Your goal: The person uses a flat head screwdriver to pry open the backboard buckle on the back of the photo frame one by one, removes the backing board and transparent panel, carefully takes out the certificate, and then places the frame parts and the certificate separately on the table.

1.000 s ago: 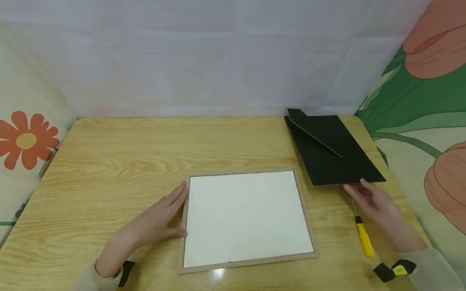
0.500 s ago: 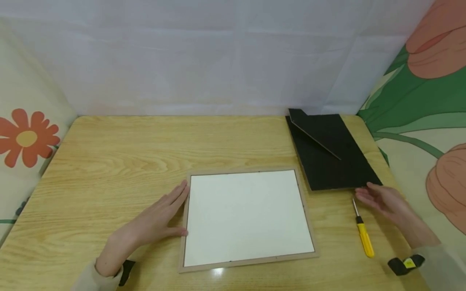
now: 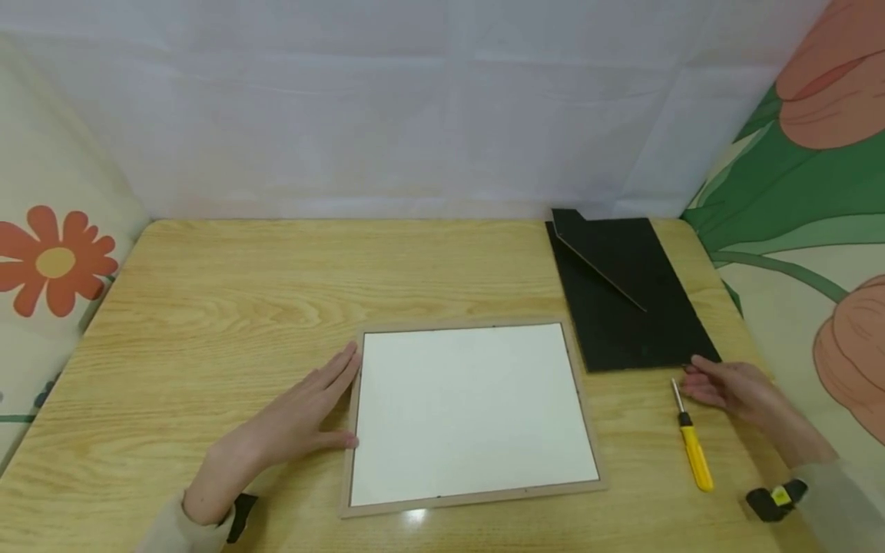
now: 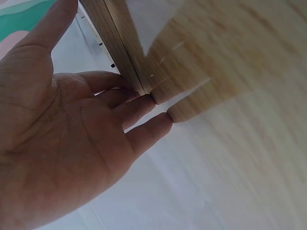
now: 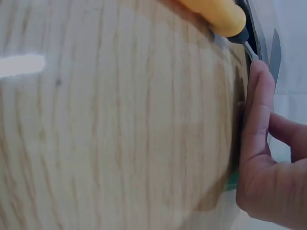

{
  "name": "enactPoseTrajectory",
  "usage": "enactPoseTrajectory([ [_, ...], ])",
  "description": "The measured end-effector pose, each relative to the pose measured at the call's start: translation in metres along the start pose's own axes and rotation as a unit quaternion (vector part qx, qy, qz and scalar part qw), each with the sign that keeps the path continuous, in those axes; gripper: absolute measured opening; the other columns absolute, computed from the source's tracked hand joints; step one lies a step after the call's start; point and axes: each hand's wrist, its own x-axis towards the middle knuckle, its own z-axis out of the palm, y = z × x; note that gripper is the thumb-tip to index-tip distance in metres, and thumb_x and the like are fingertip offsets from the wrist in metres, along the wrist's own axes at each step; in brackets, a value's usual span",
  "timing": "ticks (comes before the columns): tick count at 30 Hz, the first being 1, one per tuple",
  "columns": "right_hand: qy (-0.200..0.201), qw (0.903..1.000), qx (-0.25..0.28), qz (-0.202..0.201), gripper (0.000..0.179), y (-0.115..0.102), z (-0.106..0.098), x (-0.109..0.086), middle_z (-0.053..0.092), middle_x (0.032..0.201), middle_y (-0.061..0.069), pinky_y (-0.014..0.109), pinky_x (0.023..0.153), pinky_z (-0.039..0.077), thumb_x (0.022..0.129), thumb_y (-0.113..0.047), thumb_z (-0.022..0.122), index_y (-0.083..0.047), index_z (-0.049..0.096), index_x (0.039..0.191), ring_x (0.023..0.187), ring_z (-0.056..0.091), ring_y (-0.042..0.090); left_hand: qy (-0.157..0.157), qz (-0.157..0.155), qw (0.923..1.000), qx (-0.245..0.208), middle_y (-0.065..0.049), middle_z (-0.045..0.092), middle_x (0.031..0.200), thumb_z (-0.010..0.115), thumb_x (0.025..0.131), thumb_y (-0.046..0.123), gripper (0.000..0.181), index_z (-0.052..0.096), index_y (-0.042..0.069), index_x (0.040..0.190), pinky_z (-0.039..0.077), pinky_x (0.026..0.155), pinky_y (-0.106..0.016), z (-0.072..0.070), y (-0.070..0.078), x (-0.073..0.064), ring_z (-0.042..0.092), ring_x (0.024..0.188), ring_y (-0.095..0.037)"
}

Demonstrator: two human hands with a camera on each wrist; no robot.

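Note:
A picture frame [image 3: 350, 461] with a white panel [image 3: 470, 415] inside it lies flat on the wooden table. My left hand [image 3: 290, 422] rests along its left side, fingers straight and thumb spread; in the left wrist view the fingertips touch the table beside the frame's wooden edge [image 4: 112, 43]. To the right lies a black frame backing board [image 3: 622, 338] with its easel leg [image 3: 598, 265] sticking up. My right hand [image 3: 736, 392] pinches the board's near right corner, thumb on top. The lower fingers are partly hidden in the head view.
A yellow-handled screwdriver [image 3: 694, 457] lies just left of my right hand, its tip toward the board. The wooden table [image 3: 242, 284] ends at a white cloth [image 3: 442, 138] at the back. Flowered cloths hang at both sides.
My right hand has shifted right and slightly toward me along the board's near edge. That edge has come lower and nearer. The left hand and the frame have stayed put.

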Motion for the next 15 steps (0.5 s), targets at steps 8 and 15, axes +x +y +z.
enactPoseTrajectory([
  [8,0.016,0.9989,-0.044,-0.002,0.029,-0.0005,0.0015,0.0008,0.071,0.076,0.004,0.026,0.069,0.058,0.099,-0.028,0.055,-0.014,0.071,0.080,0.073,0.071,0.014,0.000,-0.004,1.0000,-0.002,-0.022,0.005,0.159,0.072,0.084,0.042,0.101,0.014,-0.006,0.151,0.020,0.109,-0.060,0.0026,0.0004,-0.0038,0.015,0.143,-0.040],
  [15,0.041,0.9974,-0.059,-0.004,0.028,0.0021,0.0045,0.0002,0.071,0.076,0.005,0.028,0.069,0.058,0.101,-0.025,0.052,-0.011,0.068,0.082,0.072,0.071,0.015,0.010,0.007,0.9999,0.005,-0.022,0.005,0.159,0.073,0.084,0.041,0.102,0.013,-0.005,0.152,0.022,0.110,-0.059,0.0003,0.0000,-0.0032,0.016,0.143,-0.039],
])
